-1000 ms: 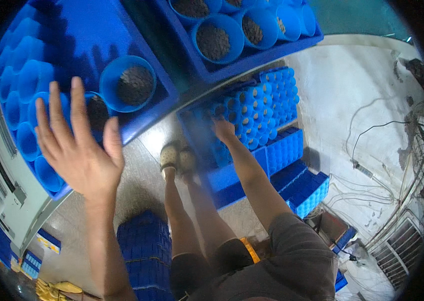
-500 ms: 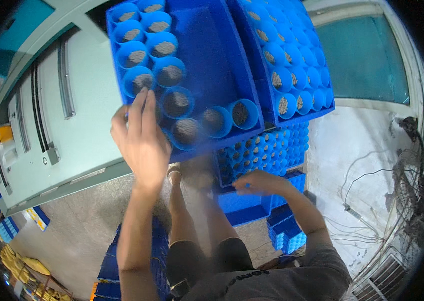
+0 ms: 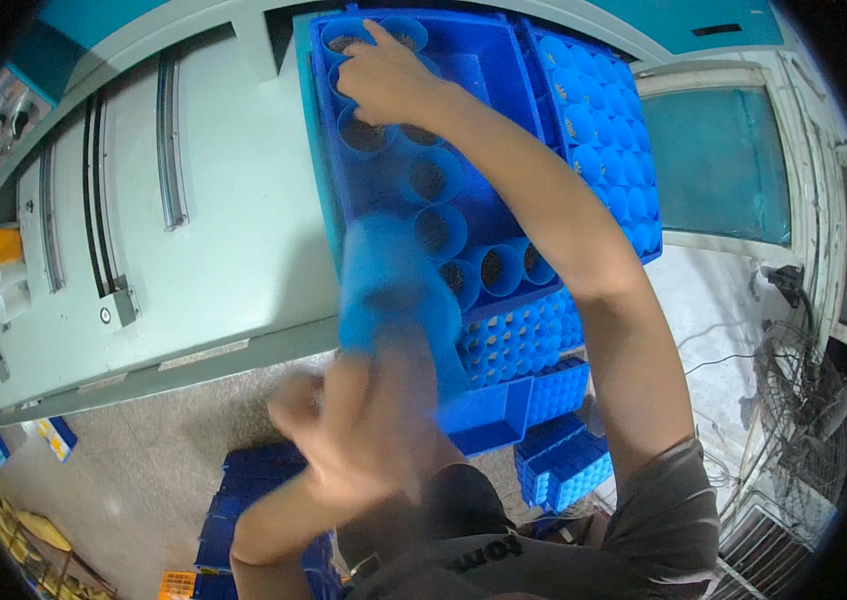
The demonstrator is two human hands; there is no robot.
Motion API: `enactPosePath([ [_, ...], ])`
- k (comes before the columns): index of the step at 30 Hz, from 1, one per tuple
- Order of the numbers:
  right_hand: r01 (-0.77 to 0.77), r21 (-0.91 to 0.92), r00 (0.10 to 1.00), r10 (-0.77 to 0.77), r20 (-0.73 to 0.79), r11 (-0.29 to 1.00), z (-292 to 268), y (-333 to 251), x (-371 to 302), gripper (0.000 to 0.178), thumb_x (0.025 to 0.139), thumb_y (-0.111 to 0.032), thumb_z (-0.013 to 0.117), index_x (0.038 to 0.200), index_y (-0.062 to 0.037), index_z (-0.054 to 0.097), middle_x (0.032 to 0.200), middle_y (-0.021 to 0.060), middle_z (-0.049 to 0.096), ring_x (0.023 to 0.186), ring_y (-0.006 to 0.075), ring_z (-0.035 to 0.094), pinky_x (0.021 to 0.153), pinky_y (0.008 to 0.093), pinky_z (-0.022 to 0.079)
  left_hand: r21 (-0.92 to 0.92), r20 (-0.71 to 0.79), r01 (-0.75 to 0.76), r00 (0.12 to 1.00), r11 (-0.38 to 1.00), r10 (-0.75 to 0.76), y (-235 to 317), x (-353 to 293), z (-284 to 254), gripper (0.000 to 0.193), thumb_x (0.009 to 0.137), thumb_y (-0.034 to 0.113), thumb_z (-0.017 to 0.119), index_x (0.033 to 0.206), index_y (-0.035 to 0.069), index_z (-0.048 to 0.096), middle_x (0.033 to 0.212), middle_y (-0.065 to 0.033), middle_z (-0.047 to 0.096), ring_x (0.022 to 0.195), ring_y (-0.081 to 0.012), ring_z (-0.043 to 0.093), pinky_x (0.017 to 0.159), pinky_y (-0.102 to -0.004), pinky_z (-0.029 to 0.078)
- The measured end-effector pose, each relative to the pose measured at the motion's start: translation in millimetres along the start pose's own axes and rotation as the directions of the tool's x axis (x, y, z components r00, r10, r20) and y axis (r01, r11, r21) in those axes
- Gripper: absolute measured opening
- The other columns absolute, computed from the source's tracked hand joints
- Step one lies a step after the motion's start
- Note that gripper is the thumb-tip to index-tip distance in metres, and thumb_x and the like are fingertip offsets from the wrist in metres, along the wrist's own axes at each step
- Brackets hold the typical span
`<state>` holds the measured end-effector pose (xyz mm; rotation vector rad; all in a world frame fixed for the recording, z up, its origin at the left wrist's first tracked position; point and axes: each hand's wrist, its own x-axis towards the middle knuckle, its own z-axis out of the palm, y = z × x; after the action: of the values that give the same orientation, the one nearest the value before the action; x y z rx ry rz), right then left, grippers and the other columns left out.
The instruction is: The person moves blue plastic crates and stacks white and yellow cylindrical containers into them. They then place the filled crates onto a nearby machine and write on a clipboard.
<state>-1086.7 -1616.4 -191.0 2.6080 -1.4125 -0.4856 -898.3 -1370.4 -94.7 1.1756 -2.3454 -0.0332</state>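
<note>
The room around us is a workshop with a speckled grey floor (image 3: 133, 500), and the largest thing in it is a pale green metal machine bed (image 3: 233, 190) with dark rails, running from 8 to 11 o'clock. Beside it, at 12 o'clock, we have a deep rectangular tray of dark blue plastic (image 3: 488, 85). At 1 o'clock, just beside that tray, a block of light blue plastic cups (image 3: 608, 120) stands packed in close rows. Toward 5 o'clock, lower down, are a tray with more rows of cups (image 3: 523, 335) and a stack of dark blue trays (image 3: 563, 455).

We judge the main tray only partly filled: round light blue cups (image 3: 510, 268) line its 9 o'clock and 6 o'clock sides, while its floor shows toward 1 o'clock. That portion seems left without cups, whereas the neighbouring block looks far more complete.

Of our hands, the left hand (image 3: 358, 435) appears closed around a blurred light blue cup (image 3: 383, 255) near the centre; we cannot tell whether it holds more than one. The right hand (image 3: 383, 80) reaches to cups at the tray's 11 o'clock corner, fingers partly spread; whether it grips one, we cannot tell.

Smallest are the dark grains (image 3: 490, 265) inside the standing cups.
</note>
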Motion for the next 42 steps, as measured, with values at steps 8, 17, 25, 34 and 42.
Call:
enactPosePath([
  [8, 0.109, 0.062, 0.956, -0.088, -0.279, 0.992, -54.8, 20.6, -41.5, 0.018, 0.062, -0.018, 0.068, 0.074, -0.0045, 0.066, 0.088, 0.0127, 0.062, 0.093, 0.0318, 0.056, 0.087, 0.0448, 0.041, -0.183, 0.36, 0.255, 0.916, 0.949, -0.177, 57.3, -130.0, 18.9, 0.018, 0.063, 0.003, 0.064, 0.081, 0.005, 0.068, 0.075, -0.0045, 0.056, 0.082, -0.0233, 0.049, 0.072, -0.0412, 0.029],
  [17, 0.187, 0.188, 0.941, -0.12, -0.317, 0.964, -125.8, -49.0, -344.7, 0.012, 0.062, -0.013, 0.07, 0.067, -0.0054, 0.061, 0.086, 0.0113, 0.057, 0.107, 0.0307, 0.054, 0.106, 0.0491, 0.035, -0.136, 0.408, 0.297, 0.886, 0.945, -0.219, 131.9, -275.6, 90.5, 0.004, 0.062, 0.003, 0.063, 0.065, 0.005, 0.06, 0.067, -0.0061, 0.054, 0.079, -0.0254, 0.049, 0.07, -0.0405, 0.034],
  [25, 0.138, 0.61, 0.973, -0.22, 0.062, 0.78, 111.4, -180.3, -470.1, 0.005, 0.064, -0.011, 0.063, 0.065, -0.0062, 0.065, 0.08, 0.0078, 0.06, 0.103, 0.029, 0.055, 0.112, 0.0487, 0.031, -0.124, 0.448, 0.34, 0.858, 0.932, -0.253, 176.6, -364.2, 208.0, 0.008, 0.064, 0.002, 0.064, 0.069, 0.007, 0.067, 0.073, -0.0065, 0.061, 0.083, -0.0258, 0.053, 0.071, -0.0408, 0.036],
  [34, -0.006, 0.308, 0.997, -0.018, 0.076, 0.951, 414.1, -275.3, -427.8, 0.009, 0.073, -0.008, 0.065, 0.075, -0.0053, 0.073, 0.097, 0.0075, 0.068, 0.113, 0.0282, 0.054, 0.116, 0.046, 0.027, -0.164, 0.42, 0.25, 0.893, 0.954, -0.161, 205.8, -459.9, 405.1, 0.007, 0.065, 0.006, 0.068, 0.072, 0.008, 0.069, 0.077, -0.005, 0.064, 0.083, -0.0231, 0.054, 0.074, -0.0398, 0.039],
  [42, -0.034, 0.121, 0.939, -0.01, 0.345, 0.992, 508.7, -288.1, -415.3, 0.015, 0.08, -0.013, 0.063, 0.089, -0.0107, 0.074, 0.111, 0.0042, 0.066, 0.125, 0.0244, 0.048, 0.118, 0.0471, 0.02, -0.308, 0.351, 0.103, 0.936, 0.946, 0.012, 220.0, -485.8, 500.1, 0.006, 0.073, 0.008, 0.069, 0.073, 0.012, 0.065, 0.084, 0.0009, 0.059, 0.086, -0.0216, 0.049, 0.073, -0.0362, 0.036],
])
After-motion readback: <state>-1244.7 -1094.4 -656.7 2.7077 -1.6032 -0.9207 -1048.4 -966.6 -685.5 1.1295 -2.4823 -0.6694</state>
